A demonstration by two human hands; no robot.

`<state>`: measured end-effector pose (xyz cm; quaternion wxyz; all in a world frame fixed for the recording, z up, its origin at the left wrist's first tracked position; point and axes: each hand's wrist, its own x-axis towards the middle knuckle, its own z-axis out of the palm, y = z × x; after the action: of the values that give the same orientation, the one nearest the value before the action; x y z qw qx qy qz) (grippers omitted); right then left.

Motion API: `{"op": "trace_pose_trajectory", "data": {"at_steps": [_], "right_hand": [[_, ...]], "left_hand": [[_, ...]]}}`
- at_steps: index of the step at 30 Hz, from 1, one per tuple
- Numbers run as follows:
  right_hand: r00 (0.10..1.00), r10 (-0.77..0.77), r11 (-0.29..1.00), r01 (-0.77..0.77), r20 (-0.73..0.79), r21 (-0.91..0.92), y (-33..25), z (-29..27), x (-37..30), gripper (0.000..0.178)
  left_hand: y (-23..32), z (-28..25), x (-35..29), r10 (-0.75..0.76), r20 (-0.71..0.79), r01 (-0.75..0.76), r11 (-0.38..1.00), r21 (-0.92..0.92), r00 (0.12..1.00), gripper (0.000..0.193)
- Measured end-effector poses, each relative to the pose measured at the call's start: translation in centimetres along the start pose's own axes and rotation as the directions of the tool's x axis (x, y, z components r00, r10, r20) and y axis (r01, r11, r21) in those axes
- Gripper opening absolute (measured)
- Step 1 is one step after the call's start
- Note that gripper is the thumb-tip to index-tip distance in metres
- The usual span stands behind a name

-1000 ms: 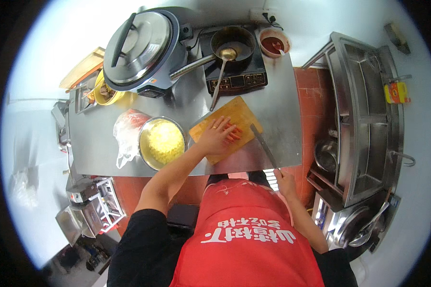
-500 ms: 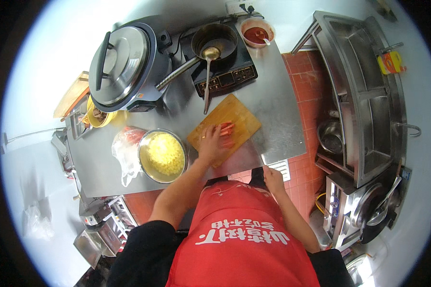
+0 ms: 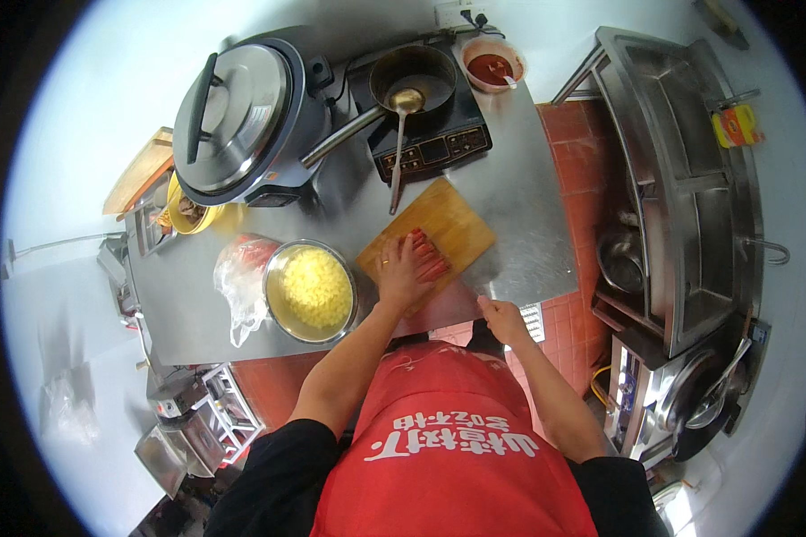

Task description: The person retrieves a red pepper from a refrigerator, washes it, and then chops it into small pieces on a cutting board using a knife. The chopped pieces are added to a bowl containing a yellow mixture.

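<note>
My left hand [image 3: 400, 276] presses down on a row of red strips of food [image 3: 432, 259], its fingers bent over their left ends. The strips lie side by side on a wooden cutting board [image 3: 461, 234] near the counter's front edge. My right hand [image 3: 506, 322] is closed at that edge, right of the board's near corner. It grips what looks like a knife [image 3: 457, 302], with a broad blade that mirrors red and blends with the steel. Left of my left forearm stands a metal bowl [image 3: 353, 309] of pale yellow diced food [image 3: 316, 286].
Beside the bowl is a clear plastic bag [image 3: 240, 295] holding something red. A large cooker [image 3: 242, 116] stands at the back left. A pan [image 3: 412, 72] with a ladle [image 3: 401, 134] sits on an induction hob [image 3: 439, 152]. A sauce bowl [image 3: 492, 64] is behind; steel sinks [image 3: 689, 179] stand at right.
My right hand has risen toward the counter edge and the board. The left hand stays on the red strips, which now sit in a tighter row. The view has shifted slightly.
</note>
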<state>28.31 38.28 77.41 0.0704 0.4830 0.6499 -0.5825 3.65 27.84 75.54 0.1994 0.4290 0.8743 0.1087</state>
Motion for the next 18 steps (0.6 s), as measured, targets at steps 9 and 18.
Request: {"op": "trace_pose_trajectory", "data": {"at_steps": [9, 18], "right_hand": [[0.995, 0.082, 0.995, -0.085, 0.048, 0.061, -0.6, 1.5, 0.7, 0.065], [1.0, 0.006, 0.997, -0.005, 0.016, -0.075, -2.0, 1.0, 0.8, 0.064]], "left_hand": [[-1.0, 1.6, -0.5, 0.012, -0.04, -0.013, 1.0, -0.009, 0.999, 0.117], [0.3, 0.5, -0.2, 0.043, -0.042, -0.042, 0.999, 0.014, 0.998, 0.115]]}}
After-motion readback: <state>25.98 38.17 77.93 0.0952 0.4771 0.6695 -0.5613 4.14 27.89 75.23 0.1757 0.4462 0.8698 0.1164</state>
